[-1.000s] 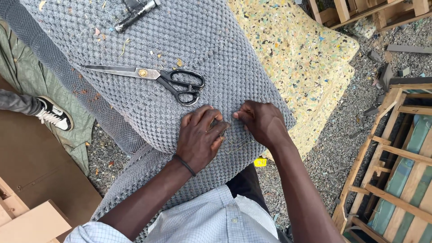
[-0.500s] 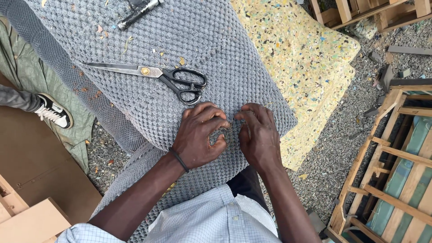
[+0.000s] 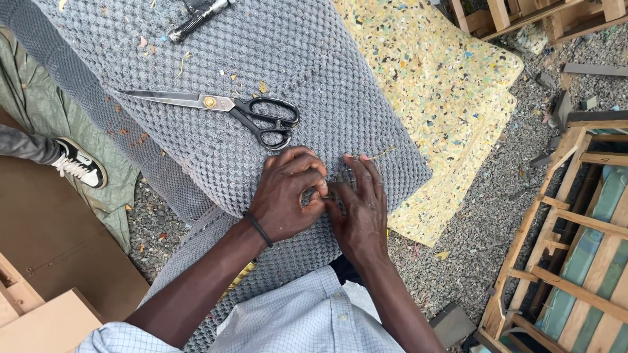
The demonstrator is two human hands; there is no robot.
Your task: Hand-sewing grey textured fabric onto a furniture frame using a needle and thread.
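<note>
At six o'clock of the scissors (image 3: 222, 111), your left hand (image 3: 288, 196) and right hand (image 3: 360, 209) pinch shut on the grey textured fabric (image 3: 261, 59). You seem to be gathering its edge; next, keep that fold tight.

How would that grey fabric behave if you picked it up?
The grey fabric would probably flop: it drapes over the near edge by both hands. Its knobbly weave looks grippy, not slippery. The scissors lying on it would likely slide off.
</note>
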